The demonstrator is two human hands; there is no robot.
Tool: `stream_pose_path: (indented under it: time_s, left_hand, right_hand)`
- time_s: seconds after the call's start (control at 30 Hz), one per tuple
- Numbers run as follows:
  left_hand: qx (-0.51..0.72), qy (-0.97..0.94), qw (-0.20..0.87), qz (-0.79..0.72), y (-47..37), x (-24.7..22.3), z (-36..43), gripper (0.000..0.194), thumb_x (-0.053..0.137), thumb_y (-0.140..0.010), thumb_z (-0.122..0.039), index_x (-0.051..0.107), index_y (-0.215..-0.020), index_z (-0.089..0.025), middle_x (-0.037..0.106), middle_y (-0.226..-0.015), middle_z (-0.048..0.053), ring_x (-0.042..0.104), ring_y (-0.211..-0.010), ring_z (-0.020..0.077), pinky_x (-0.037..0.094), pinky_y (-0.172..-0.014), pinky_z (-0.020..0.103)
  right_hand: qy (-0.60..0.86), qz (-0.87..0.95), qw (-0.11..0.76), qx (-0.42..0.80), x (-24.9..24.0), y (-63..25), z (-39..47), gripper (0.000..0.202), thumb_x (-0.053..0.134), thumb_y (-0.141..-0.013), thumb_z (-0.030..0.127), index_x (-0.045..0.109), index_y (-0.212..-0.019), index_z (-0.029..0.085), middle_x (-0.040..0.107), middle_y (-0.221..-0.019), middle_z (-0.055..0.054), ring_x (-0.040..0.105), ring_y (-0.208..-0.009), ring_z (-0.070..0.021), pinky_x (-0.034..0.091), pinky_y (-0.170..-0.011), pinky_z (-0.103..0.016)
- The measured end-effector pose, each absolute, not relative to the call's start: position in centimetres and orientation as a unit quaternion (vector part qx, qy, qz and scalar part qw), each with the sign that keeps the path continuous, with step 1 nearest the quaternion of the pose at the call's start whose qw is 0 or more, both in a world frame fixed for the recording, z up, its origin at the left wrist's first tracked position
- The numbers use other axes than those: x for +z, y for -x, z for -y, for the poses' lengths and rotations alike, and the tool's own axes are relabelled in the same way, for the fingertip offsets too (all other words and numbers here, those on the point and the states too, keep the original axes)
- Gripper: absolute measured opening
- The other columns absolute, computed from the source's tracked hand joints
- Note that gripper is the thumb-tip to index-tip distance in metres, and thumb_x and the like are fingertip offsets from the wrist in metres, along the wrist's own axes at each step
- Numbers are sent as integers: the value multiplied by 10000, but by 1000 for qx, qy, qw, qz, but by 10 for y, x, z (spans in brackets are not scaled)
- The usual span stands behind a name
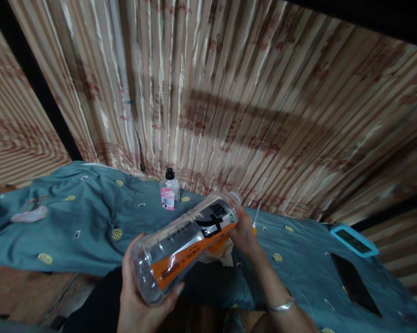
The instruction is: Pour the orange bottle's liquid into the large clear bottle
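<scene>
A large clear plastic bottle point(180, 240) with an orange label and black characters is tilted in front of me, its neck pointing up and to the right. My left hand point(142, 296) is wrapped round its base, thumb underneath. Up near the neck, my right hand point(245, 231) grips the bottle's far side, and most of its fingers are hidden. Below the bottle lies a crumpled pale wrapper or cloth point(225, 256) with something orange, partly covered. Just beyond my right hand, a thin pale stick point(257, 212) rises from an orange thing that I cannot make out.
A pump bottle point(167, 199) with a black top and pink label stands on the teal patterned cloth point(94, 222). A blue-framed device point(354, 240) and a dark phone point(356, 284) lie at the right. At left is a pale pinkish item point(30, 214). Striped curtains point(211, 92) hang behind.
</scene>
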State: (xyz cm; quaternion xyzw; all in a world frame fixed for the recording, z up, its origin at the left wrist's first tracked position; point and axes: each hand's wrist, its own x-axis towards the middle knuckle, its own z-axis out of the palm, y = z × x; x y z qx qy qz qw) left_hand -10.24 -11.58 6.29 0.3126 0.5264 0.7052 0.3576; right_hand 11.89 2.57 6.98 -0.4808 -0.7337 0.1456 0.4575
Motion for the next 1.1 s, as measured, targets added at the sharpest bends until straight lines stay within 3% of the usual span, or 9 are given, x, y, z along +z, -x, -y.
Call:
stream_pose_path:
  time_s: [0.13,0.27,0.43,0.6,0.83,1.1]
  left_hand:
    - [697,-308,366,-534,103,65,117,1085,1025,-503,-446,528,-1454,-284,679,-1302,60,705,-1203,275,588,-1035,320]
    - [692,-307,382,-530,105,67,118,1109,1028,-500,-415,511,-1470,-261,672,-1315,80,705,-1201,269,611,-963,279]
    - [692,-315,381,-526,109,59,116,1130,1041,-484,-449,516,-1464,-246,659,-1340,124,684,-1248,354,649,-975,412]
    - [695,-325,363,-528,111,57,116,1137,1045,-478,-457,519,-1458,-222,652,-1347,148,670,-1271,385,671,-936,432]
    - [699,-317,363,-528,103,71,120,1078,1033,-521,-440,531,-1454,-239,675,-1292,116,726,-1154,327,652,-966,423]
    - [700,-303,372,-528,101,72,121,1093,1035,-501,-408,537,-1463,-261,671,-1307,86,712,-1196,297,621,-999,358]
  right_hand:
    - [483,736,451,146,71,-120,-25,370,628,-807,273,616,-1175,236,795,-1121,-82,778,-1014,-279,628,-902,-394]
    - [480,736,452,151,73,-120,-25,354,644,-810,307,608,-1157,247,790,-1211,-94,777,-1022,-287,625,-929,-411]
    - [484,734,453,146,72,-119,-26,374,658,-820,327,615,-1183,243,795,-1198,-97,777,-1031,-298,621,-942,-428]
    - [485,734,455,138,70,-118,-26,399,658,-803,319,617,-1191,238,799,-1123,-88,776,-1001,-306,628,-905,-431]
    - [476,737,459,143,70,-119,-26,389,637,-783,287,609,-1168,245,798,-1125,-80,776,-982,-289,625,-892,-402]
    - [481,737,455,136,67,-121,-27,447,642,-782,274,605,-1226,239,800,-1112,-80,779,-1018,-299,630,-889,-407]
